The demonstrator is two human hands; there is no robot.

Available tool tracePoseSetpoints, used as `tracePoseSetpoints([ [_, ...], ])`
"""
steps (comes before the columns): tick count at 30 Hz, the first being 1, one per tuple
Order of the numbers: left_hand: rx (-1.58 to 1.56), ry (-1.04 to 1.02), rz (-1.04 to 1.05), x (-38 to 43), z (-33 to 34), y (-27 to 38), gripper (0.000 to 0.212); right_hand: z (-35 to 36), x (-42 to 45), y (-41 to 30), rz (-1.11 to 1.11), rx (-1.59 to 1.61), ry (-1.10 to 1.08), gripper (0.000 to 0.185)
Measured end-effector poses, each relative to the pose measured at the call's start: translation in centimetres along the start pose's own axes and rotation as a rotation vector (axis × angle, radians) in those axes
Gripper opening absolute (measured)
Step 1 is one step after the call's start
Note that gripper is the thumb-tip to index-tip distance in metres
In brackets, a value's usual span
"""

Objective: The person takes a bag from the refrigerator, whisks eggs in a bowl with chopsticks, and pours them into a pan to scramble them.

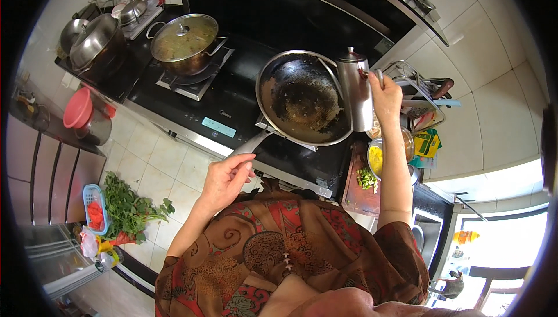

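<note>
My right hand (385,99) grips the side handle of a tall stainless-steel pot (355,94) with a lid and a long thin spout. The pot is held nearly upright at the right rim of a wok (305,99). The wok stands on the right burner, its dark inside wet and marked with brownish patches. No stream from the spout can be made out. My left hand (229,182) is beside the end of the wok's metal handle (253,142), fingers loosely bent and thumb apart. It does not appear to be wrapped around the handle.
A glass-lidded pot (185,40) of food stands on the left burner, with a tall steel pot (98,42) farther left. At right are a cutting board (359,186) with chopped greens (367,179), a bowl of yellow food (375,158) and a knife rack (418,90). Leafy greens (128,208) lie low left.
</note>
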State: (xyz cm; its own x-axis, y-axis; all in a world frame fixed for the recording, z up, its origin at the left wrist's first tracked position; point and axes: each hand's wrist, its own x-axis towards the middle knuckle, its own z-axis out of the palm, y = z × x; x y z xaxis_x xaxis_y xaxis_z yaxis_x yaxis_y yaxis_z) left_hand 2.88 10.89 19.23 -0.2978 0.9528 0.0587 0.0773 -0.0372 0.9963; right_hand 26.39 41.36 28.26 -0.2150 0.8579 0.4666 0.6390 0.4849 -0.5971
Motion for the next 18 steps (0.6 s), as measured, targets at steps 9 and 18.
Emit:
tracePoseSetpoints([
  [9, 0.052, -0.11, -0.013, 1.3, 1.0, 0.6, 0.024, -6.9, -5.4, 0.5, 0.13, -0.032, -0.084, 0.036],
  [18, 0.032, -0.176, -0.053, 1.7, 1.4, 0.7, 0.024, -5.5, -6.2, -0.1, 0.162, 0.106, -0.133, 0.028],
])
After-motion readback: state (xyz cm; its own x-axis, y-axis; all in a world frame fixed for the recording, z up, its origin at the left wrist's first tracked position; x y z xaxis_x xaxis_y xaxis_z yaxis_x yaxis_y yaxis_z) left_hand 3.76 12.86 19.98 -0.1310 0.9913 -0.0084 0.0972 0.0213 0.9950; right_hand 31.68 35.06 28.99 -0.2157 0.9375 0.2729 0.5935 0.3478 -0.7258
